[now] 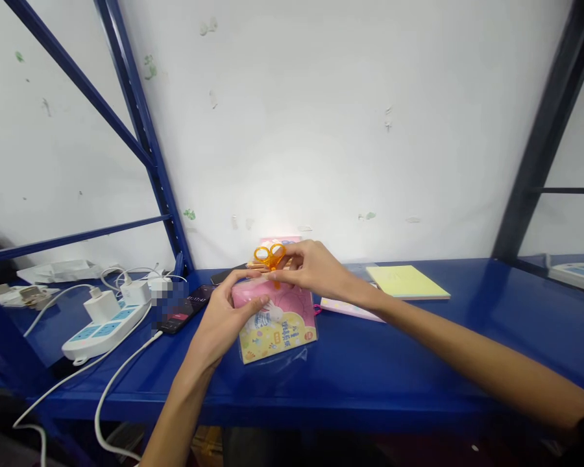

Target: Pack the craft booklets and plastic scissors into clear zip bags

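On the blue shelf (370,363), right fingers (296,259) pinch orange scissors (270,256); left fingers (238,282) clasp a pink packet (277,324) below.

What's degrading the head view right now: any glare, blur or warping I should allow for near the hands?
In the head view, glare whitens the wall just behind the orange-handled scissors; the wide lens bends the blue shelf upright; the dark upright at right looks blurred; a pixelated block hides part of the phone.
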A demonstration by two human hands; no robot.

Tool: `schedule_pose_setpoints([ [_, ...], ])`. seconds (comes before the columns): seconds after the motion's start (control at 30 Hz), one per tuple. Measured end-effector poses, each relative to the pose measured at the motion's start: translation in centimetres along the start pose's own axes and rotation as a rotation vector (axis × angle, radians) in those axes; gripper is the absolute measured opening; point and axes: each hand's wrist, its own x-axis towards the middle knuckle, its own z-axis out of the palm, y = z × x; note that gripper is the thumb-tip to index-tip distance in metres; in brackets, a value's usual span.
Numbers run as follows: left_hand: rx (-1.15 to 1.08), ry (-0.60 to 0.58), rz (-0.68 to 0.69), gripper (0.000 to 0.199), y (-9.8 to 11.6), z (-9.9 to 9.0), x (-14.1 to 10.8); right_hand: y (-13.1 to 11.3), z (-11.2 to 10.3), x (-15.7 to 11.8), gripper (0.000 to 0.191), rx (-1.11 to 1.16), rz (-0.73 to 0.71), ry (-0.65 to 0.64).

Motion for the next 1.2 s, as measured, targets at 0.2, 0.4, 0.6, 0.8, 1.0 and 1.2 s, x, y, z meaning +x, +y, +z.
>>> schedule_pose_setpoints([
  [0.2,-0.032,-0.039,-0.007,0.055,0.3,0.0,-0.1,0.1,-0.2,-0.1,0.026,-0.029,-0.017,0.083],
  [0.4,-0.037,-0.045,-0.006,0.056,0.1,-0.1,0.1,0.0,-0.5,0.0,0.017,-0.045,-0.025,0.037],
  [0.6,-0.004,-0.031,0.009,0.049,0.2,0.0,0.1,-0.6,-0.4,-0.2,0.039,-0.199,-0.009,-0.036],
  [0.8,-0.047,-0.012,0.027,0.046,0.7,0.1,-0.2,-0.6,-0.8,-0.3,0.048,-0.249,0.010,-0.132],
  [1.0,-0.120,-0.032,-0.016,0.047,0.4,0.0,-0.1,-0.7,-1.2,-0.3,0.045,-0.266,0.033,-0.195],
  [1.2,-0.142,-0.016,-0.021,0.040,0.3,-0.1,-0.1,-0.4,-1.8,-0.3,0.043,-0.315,-0.005,-0.271],
])
